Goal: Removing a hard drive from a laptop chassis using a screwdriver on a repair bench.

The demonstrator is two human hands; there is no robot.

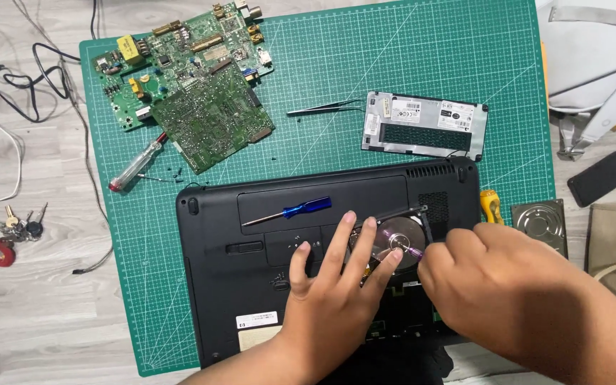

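A black laptop (229,278) lies upside down on a green cutting mat (422,57). An opened hard drive (402,229) with a shiny platter rests in its bay at the right. My left hand (329,299) lies flat with spread fingers, its fingertips on the drive's left edge. My right hand (497,281) is closed around a thin purple-tipped tool (412,249) whose point touches the platter's hub. A blue-handled screwdriver (290,211) lies on the laptop's base, above my left hand.
Two green circuit boards (187,78) sit at the mat's far left, with a red-handled screwdriver (137,165) beside them. Tweezers (322,109) and a black cover panel (425,125) lie behind the laptop. A second hard drive (540,222), a phone (599,178), keys (12,232) and cables surround the mat.
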